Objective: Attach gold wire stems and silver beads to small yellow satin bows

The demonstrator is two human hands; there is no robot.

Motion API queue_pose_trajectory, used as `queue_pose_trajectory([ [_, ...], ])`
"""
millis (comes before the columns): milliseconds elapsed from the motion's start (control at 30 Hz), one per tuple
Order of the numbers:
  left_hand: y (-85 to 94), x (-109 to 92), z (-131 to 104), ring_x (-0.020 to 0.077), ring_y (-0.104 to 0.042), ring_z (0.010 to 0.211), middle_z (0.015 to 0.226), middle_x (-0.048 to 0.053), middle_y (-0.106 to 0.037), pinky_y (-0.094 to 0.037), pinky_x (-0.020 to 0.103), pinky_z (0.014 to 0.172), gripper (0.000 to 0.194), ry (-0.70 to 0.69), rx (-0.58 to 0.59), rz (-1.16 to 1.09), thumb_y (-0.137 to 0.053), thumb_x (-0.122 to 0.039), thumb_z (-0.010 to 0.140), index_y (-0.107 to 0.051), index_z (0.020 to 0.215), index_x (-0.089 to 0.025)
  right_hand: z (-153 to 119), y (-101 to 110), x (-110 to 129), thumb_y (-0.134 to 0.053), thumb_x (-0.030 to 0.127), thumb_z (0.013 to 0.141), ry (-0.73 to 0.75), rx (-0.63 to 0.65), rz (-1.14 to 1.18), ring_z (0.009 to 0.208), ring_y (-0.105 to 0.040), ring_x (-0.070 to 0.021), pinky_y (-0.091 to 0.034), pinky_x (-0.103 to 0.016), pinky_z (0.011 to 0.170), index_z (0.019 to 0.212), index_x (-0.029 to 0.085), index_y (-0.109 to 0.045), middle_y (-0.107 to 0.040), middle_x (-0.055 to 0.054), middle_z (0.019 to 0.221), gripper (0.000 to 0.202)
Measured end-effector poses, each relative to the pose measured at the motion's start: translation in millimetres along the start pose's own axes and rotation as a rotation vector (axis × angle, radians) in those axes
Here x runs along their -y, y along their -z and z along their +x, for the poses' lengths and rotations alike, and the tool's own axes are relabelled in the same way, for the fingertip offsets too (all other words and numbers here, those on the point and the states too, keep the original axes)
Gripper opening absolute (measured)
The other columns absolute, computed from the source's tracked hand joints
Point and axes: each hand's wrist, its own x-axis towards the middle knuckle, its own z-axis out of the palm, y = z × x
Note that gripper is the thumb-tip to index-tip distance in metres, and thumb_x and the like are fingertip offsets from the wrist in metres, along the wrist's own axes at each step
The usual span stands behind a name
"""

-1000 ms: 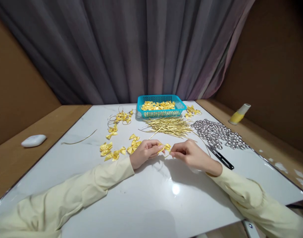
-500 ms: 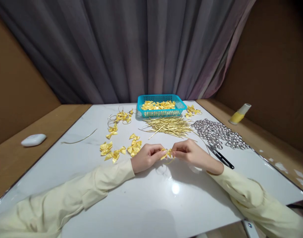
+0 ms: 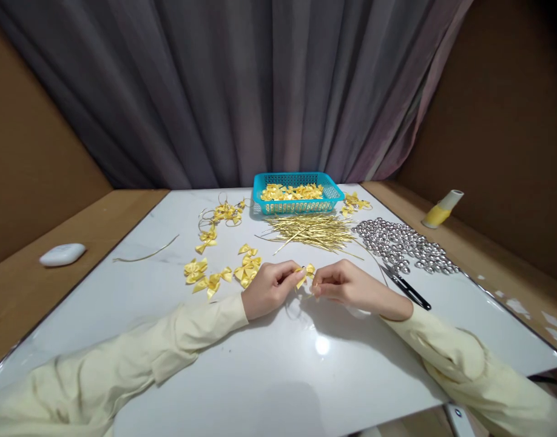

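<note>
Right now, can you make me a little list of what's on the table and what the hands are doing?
Left hand: pinches a small yellow bow
Right hand: pinches the same bow from the other side
Loose bows: on the table, left of the hands
Blue basket: far side, holds yellow pieces
Gold wires: heaped before the basket
Silver beads: right
Scissors: beside the right hand

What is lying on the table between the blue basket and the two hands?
In the head view, a heap of thin gold wire ties lies between the blue basket and the hands; left hand and right hand together pinch a small yellow bow.
</note>
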Motion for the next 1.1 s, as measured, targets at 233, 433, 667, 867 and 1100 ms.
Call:
queue_pose_trajectory([
  [233, 0.1, 0.9, 0.9, 0.0086, -0.035, 0.051, 0.054, -0.004, -0.04, -0.029, 0.02, 0.049, 0.032, 0.029, 0.024, -0.022, -0.041, -0.036, 0.086, -0.056, 0.072, -0.013, 3.6, 1.9, -3.1, -0.048, 0.027, 0.082, -0.001, -0.095, -0.031, 0.041, -0.034, -0.0065, -0.026, -0.02, 0.042, 0.074, 0.013, -0.059, -0.05, 0.003, 0.048, 0.02],
  [433, 0.5, -0.7, 0.6, 0.0083, -0.033, 0.05, 0.053, -0.005, -0.04, -0.028, 0.02, 0.048, 0.031, 0.017, 0.0, -0.023, -0.041, -0.036, 0.086, -0.056, 0.07, -0.013, 3.9, -1.2, -3.1, -0.048, 0.035, 0.083, 0.012, -0.06, -0.04, 0.042, -0.035, -0.0068, -0.028, -0.02, 0.044, 0.061, 0.015, -0.052, -0.049, 0.003, 0.048, 0.031],
  [667, -1.5, 2.1, -0.6, 0.0078, -0.034, 0.048, 0.053, -0.004, -0.043, -0.029, 0.02, 0.047, 0.03, -0.032, -0.013, 0.057, -0.039, -0.033, 0.088, -0.057, 0.073, -0.013, 2.4, -3.4, -3.1, -0.047, 0.035, 0.084, 0.007, -0.001, -0.006, 0.042, -0.036, -0.0075, -0.03, -0.021, 0.046, 0.068, 0.015, -0.054, -0.045, 0.005, 0.044, 0.027],
  [867, -3.7, 0.1, -3.1, 0.007, -0.034, 0.046, 0.052, -0.005, -0.042, -0.029, 0.019, 0.047, 0.026, -0.104, -0.056, 0.122, -0.041, -0.029, 0.087, -0.057, 0.074, -0.013, 3.1, -6.4, -5.9, -0.047, 0.033, 0.084, 0.028, -0.007, -0.007, 0.041, -0.035, -0.007, -0.03, -0.021, 0.046, 0.065, 0.015, -0.054, -0.042, 0.006, 0.043, 0.027],
  [1100, -2.7, 1.1, -0.3, 0.0075, -0.033, 0.049, 0.052, -0.006, -0.036, -0.028, 0.02, 0.049, 0.027, -0.013, -0.166, 0.086, -0.041, -0.031, 0.087, -0.056, 0.072, -0.014, -0.8, 0.3, -1.2, -0.047, 0.039, 0.085, -0.026, 0.005, 0.01, 0.037, -0.038, -0.006, -0.032, -0.02, 0.039, 0.078, 0.016, -0.056, -0.058, 0.001, 0.056, 0.026],
])
